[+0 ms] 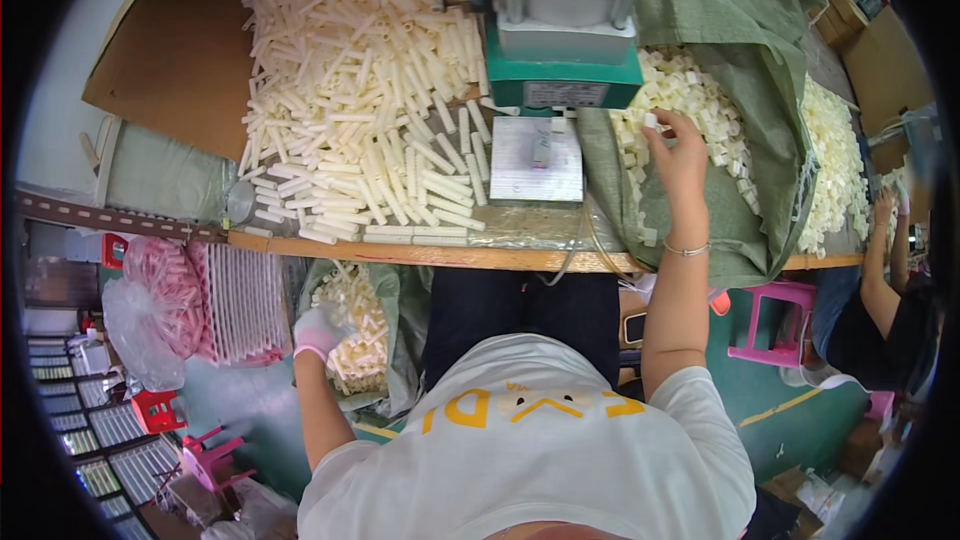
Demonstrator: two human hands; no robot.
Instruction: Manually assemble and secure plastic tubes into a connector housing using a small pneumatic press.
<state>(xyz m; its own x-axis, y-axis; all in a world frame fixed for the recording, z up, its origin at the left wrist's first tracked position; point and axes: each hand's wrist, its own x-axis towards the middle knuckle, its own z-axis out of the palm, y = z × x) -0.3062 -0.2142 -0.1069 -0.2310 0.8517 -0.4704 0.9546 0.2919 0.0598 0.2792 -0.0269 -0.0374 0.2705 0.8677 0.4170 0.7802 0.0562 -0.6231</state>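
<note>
- Work is in the middle, I think: lots of parts sit on both sides of the small press (548, 30), and nothing lies on its metal plate (537, 158) right now.
- Right hand (678, 155) is up on the bench, over the heap of small white caps (690, 100) in the green sack (745, 30). Its fingers pinch one small white cap (651, 121) at the tips.
- Left hand (318, 332) wears a white glove and is down below the bench edge, at the low sack of white tubes (355, 325) by the person's knee. It looks curled, but I cannot tell if it holds a tube.
- Big pile of long white tubes (365, 90) covers the bench (450, 256) left of the press. It looks like a lot is left to go through.
- Pink tubes (215, 300) lie stacked on the floor side, far left.
- Another person's arm (880, 260) reaches to more white caps at the far right.
</note>
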